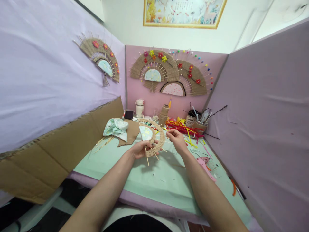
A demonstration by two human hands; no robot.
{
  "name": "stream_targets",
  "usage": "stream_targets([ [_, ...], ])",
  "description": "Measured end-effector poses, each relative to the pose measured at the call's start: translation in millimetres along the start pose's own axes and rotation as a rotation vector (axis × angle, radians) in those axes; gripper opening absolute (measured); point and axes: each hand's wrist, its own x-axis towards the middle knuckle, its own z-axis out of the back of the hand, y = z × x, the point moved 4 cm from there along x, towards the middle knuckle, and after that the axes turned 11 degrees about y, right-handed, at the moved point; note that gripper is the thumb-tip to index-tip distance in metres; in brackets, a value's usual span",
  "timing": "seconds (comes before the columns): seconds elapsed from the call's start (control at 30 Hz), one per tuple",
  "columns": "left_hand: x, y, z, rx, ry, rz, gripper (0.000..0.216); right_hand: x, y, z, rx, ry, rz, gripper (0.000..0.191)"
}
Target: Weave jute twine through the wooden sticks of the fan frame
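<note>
Over the green tabletop (145, 183), the small woven fan (162, 137) is clamped in the grip of the left hand (141, 149), its long side pointing away and its round edge facing the right hand (178, 140), whose fingertips (170, 132) are together just beside it.

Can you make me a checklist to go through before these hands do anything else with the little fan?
1. Left hand holding the small woven fan: ok.
2. Half-circle cloth patch in the fan's middle: ok.
3. Right hand near the fan's outer edge: ok.
4. Thread pinched in the right fingertips: cannot tell, too small.
5. Cord spool standing upright: ok.
6. Table tidy: not ok, red and yellow strips lie in a messy heap.
</note>
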Motion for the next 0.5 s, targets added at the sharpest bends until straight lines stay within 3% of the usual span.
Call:
stream_targets([
  [0.17, -1.7, -0.6, -2.6, 0.018, 0.023, 0.006, 0.044, 1.2, -3.9, 0.5, 0.105, 0.03, -0.028, 0.023],
  [0.37, -3.8, -0.8, -4.1, 0.056, 0.081, 0.015, 0.046, 0.2, -6.4, -5.4, 0.442, 0.247, -0.17, 0.024],
  [0.5, -4.6, -0.1, -3.8, 0.076, 0.141, 0.014, 0.05, -1.4, -8.0, -6.6, 0.511, 0.33, -0.235, 0.024],
])
